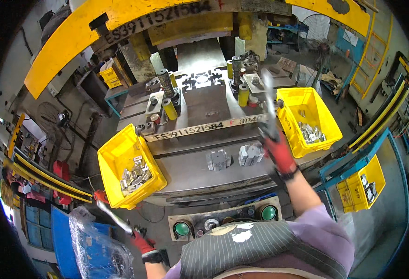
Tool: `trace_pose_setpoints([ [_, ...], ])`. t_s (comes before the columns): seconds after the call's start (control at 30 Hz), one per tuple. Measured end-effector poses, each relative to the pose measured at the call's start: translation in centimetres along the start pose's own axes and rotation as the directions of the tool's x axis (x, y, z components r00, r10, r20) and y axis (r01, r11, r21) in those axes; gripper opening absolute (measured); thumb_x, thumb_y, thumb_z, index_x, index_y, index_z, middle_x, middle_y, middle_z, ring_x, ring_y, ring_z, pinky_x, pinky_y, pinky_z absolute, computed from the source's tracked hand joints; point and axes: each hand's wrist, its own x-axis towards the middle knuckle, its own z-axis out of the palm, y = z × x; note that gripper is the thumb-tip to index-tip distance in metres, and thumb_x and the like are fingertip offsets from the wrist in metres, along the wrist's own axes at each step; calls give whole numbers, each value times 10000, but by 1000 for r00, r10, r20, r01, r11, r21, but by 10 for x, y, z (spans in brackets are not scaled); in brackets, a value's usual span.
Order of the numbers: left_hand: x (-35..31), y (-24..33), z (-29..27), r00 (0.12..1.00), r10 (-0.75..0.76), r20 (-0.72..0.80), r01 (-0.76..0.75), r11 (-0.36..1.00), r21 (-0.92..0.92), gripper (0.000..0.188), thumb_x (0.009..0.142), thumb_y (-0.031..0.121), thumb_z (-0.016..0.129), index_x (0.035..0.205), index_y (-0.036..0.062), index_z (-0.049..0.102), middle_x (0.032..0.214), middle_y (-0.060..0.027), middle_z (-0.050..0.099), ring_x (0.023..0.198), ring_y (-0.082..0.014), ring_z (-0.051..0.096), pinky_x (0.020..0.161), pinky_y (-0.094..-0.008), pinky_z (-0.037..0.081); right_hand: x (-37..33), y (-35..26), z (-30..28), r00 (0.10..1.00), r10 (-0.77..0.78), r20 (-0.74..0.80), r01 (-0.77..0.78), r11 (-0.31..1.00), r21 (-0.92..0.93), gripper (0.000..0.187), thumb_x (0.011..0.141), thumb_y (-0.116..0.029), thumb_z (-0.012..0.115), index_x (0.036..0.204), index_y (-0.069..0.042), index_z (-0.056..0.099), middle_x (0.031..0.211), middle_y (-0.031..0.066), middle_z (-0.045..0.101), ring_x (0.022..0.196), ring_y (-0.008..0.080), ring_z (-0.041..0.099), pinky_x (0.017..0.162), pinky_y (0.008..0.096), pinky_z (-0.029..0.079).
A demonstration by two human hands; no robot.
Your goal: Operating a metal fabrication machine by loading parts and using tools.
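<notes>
My left hand (142, 243), in a red and black glove, is closed round a long silvery hand tool (114, 216) with a red end, low at the left beside a yellow bin (110, 163). My right hand (280, 152), gloved alike, grips a long light-coloured hand tool (269, 93) that points up and away, smeared by motion; its exact kind is unclear. Left of the right hand, two stacks of flat metal parts, one stack (218, 159) and another stack (250, 154), stand on the press's front ledge. A brightly lit metal piece (203, 79) lies in the die beyond.
A second yellow bin (329, 122) with metal parts hangs at the press's right; the left bin holds similar parts. Yellow posts (169, 109) and dark guide pillars (166, 83) rise from the die. A control panel (223, 223) with green buttons is before me. A yellow crate (353, 193) stands right.
</notes>
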Motion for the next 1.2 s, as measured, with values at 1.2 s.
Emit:
trace_pose_setpoints([
  [1.2, 53, -201, 6, 642, -579, 502, 188, 754, 629, 687, 606, 92, 743, 1167, -7, 359, 932, -146, 552, 694, -226, 578, 483, -333, 479, -256, 265, -181, 656, 701, -281, -744, 534, -402, 173, 712, -196, 633, 716, -31, 580, 599, 112, 595, 477, 225, 573, 432, 338, 446],
])
